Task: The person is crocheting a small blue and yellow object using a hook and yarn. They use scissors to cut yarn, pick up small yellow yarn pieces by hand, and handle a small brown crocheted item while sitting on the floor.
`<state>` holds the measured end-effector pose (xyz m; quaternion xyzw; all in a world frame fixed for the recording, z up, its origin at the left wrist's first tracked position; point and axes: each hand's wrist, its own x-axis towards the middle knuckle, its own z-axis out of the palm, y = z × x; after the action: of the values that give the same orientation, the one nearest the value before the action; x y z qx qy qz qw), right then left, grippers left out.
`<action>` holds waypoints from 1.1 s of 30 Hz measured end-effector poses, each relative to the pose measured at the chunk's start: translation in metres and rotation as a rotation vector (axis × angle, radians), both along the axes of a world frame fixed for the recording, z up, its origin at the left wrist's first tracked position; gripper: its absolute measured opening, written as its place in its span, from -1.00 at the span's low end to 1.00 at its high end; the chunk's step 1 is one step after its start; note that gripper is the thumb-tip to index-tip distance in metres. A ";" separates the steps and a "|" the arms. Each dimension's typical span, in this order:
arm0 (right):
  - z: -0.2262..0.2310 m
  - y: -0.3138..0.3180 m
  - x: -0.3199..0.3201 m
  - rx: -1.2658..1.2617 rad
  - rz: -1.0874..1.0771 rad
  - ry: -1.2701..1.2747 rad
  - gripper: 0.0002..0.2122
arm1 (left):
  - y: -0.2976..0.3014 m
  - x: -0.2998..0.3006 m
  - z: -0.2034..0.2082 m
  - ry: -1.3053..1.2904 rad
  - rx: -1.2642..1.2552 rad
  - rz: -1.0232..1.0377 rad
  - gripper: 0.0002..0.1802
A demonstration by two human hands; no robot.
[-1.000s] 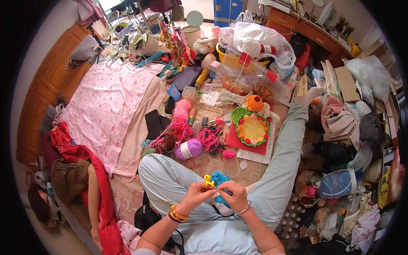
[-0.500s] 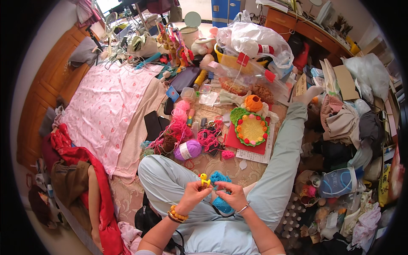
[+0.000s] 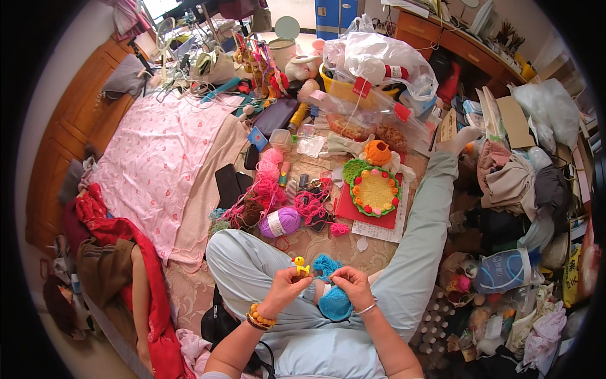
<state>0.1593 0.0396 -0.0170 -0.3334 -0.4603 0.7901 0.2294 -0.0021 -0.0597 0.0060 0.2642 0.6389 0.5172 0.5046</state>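
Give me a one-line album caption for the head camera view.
Left hand holding a small yellow figure, right hand beside blue yarn, purple yarn ball lying beyond.

Toy figure: near, left of yarn ball. Crocheted mat: farther, on folder, right of yarn skein. Sheet: left.

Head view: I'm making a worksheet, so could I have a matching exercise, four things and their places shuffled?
1. yellow figure
2. purple yarn ball
3. round crocheted piece
4. spotted cloth

A. next to tangled pink yarn
B. spread out at picture left
C. held by the left hand
D. on a flat red item

Pairs: 1-C; 2-A; 3-D; 4-B
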 end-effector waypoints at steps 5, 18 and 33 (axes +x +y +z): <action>-0.007 0.002 0.006 -0.137 0.002 0.085 -0.89 | 0.002 -0.001 0.004 -0.012 0.002 -0.006 -0.87; 0.017 -0.007 -0.007 0.901 0.089 -0.266 -0.84 | 0.006 0.016 0.010 -0.202 0.020 0.024 -0.90; -0.005 0.012 0.020 0.406 -0.035 -0.267 -0.90 | -0.030 -0.101 0.035 0.134 0.099 0.391 -0.97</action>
<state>0.1798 0.0519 -0.0224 -0.3899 -0.6303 0.6260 0.2426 -0.1035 -0.0899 0.0408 0.1936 0.6840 0.6172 0.3372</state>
